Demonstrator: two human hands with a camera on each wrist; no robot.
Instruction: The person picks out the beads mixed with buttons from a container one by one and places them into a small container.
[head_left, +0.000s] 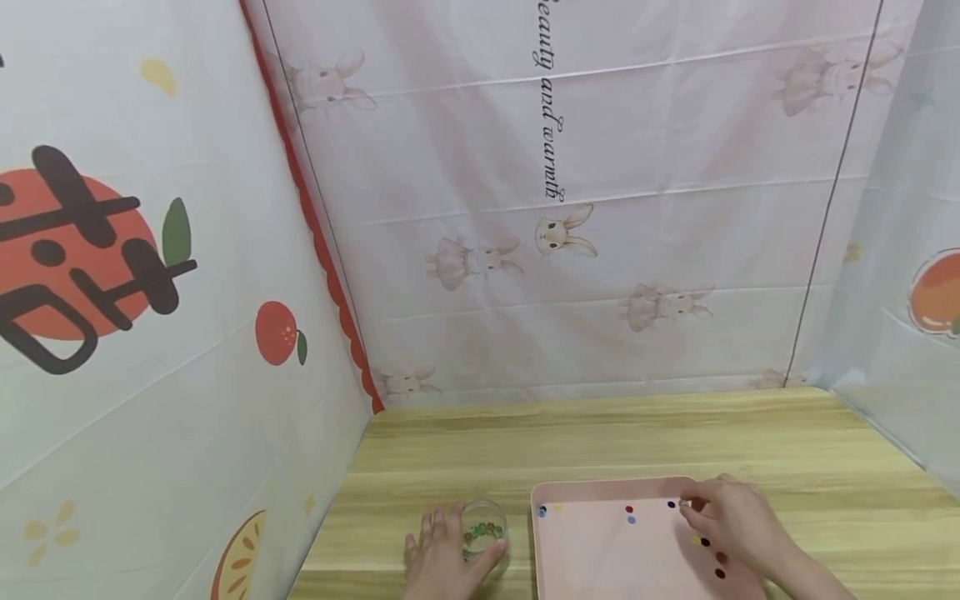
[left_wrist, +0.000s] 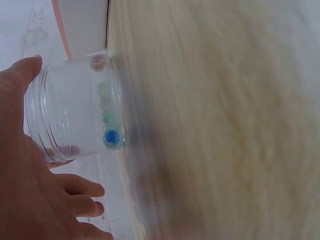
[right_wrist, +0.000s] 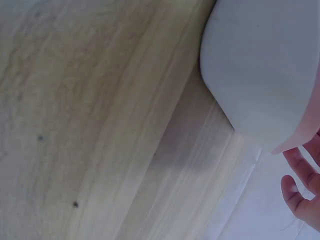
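Note:
My left hand (head_left: 444, 557) grips a clear plastic jar (head_left: 501, 517) by its rim, thumb on one side and a finger on the other. The jar stands upright on the table. Several glass marbles (left_wrist: 111, 137), blue, green and brownish, lie on its bottom. Over the right part of a pink tray (head_left: 592, 558), my right hand (head_left: 738, 521) pinches a small pale round piece (head_left: 683, 503) between thumb and index finger. In the right wrist view only some fingers (right_wrist: 300, 167) show beside the tray's rim; the pinch is hidden there.
Several small round pieces lie in the tray: a red one (head_left: 629, 509), a light blue one (head_left: 632, 520), a dark one (head_left: 671, 504) and others along the right side. The wood-grain table (head_left: 600, 442) ends at printed curtains (head_left: 480, 333) behind and at both sides.

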